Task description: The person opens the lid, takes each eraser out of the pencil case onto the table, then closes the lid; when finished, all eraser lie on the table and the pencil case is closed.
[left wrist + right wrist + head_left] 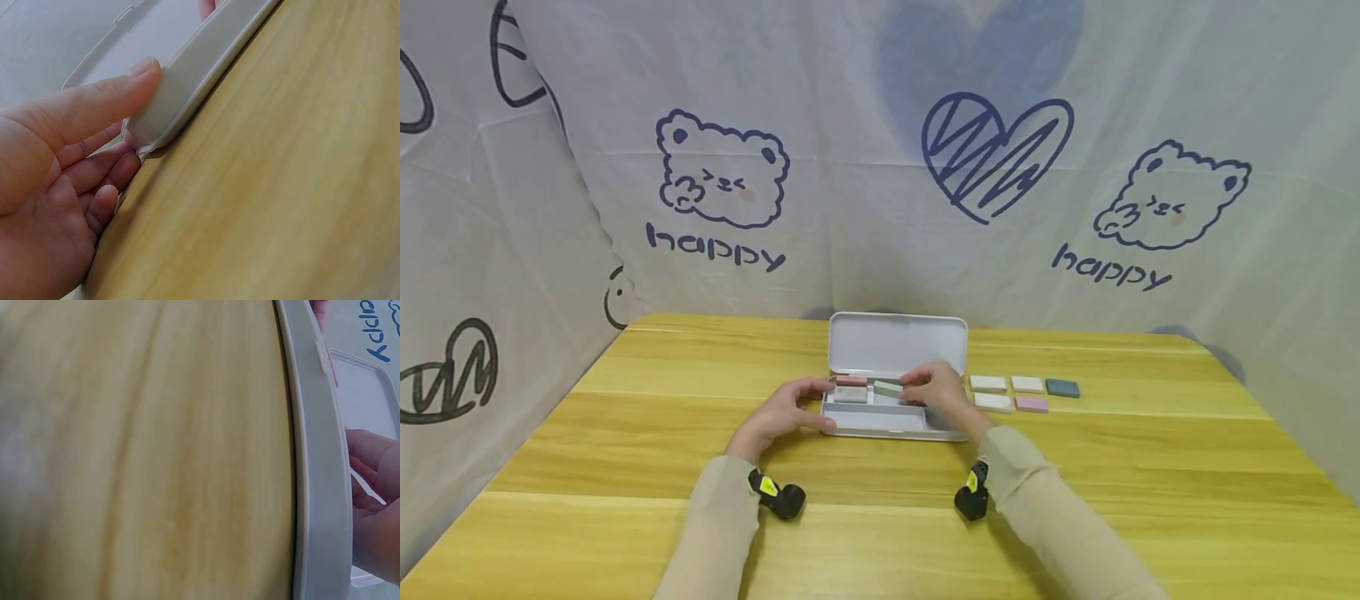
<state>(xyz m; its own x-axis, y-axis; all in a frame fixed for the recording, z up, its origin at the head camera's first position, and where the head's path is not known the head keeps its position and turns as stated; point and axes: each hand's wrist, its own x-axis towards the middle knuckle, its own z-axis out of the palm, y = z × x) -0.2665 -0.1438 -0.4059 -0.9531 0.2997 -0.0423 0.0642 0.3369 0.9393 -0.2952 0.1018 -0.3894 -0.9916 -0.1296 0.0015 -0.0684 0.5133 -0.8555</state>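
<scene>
An open white case [880, 433] stands on the table, its lid [897, 343] raised at the back. Inside at the left lie a red-pink block [852, 381] and a whitish block [850, 394]. My right hand [942, 392] pinches the right end of a pale green block [887, 388] over the back compartment. The left hand [790, 410] holds the case's left end, thumb at the front; the left wrist view shows that thumb on the case wall [187, 75]. In the right wrist view the right hand [378, 494] is partly hidden behind the case's front wall [322, 450].
Right of the case, several blocks lie in two rows on the wooden table [880, 533]: white ones [988, 384], a pink one [1032, 404] and a dark blue one [1063, 387]. A printed cloth [865, 167] hangs behind the table.
</scene>
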